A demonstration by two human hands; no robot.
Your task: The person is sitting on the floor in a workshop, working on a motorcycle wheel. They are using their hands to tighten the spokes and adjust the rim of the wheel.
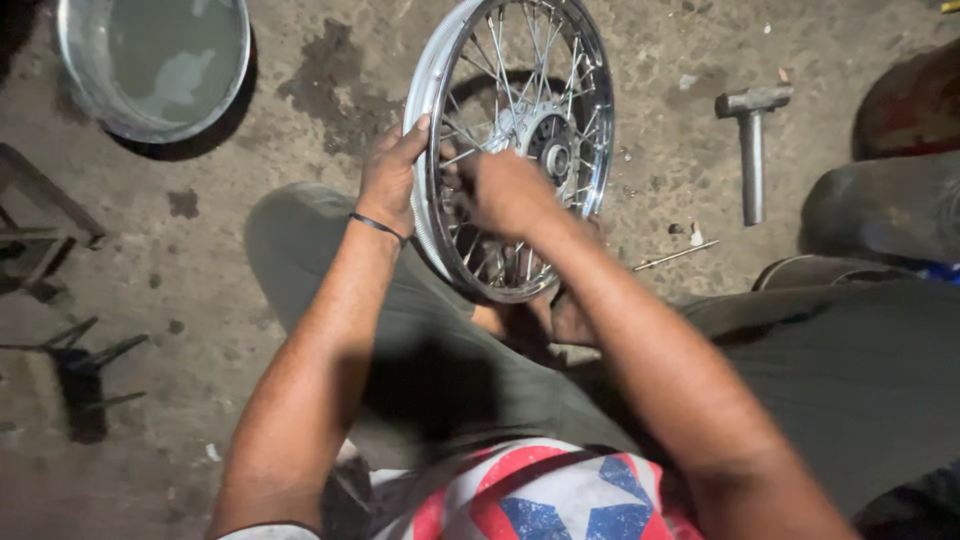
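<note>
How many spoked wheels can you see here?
1: the spoked wheel stands on edge on the ground, left hand gripping its rim, right hand in its spokes. Others may lie outside the view.

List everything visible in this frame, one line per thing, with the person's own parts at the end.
spoked wheel: 1, chrome silver, upright on the floor at top centre, held between both hands
basin: 1, silver metal, round, top left on the floor
hammer: 1, grey metal, lying on the floor right of the wheel
thin rod: 1, silver, on the floor below the hammer
metal stand: 1, dark, left edge, partly out of frame
floor: 1, grey-brown concrete, stained
trousers: 1, grey-green, on the person's bent legs
shirt: 1, red, white and blue, bottom centre
left hand: 1, grip on the wheel's rim, dark band at the wrist
right hand: 1, among the spokes near the hub
</note>
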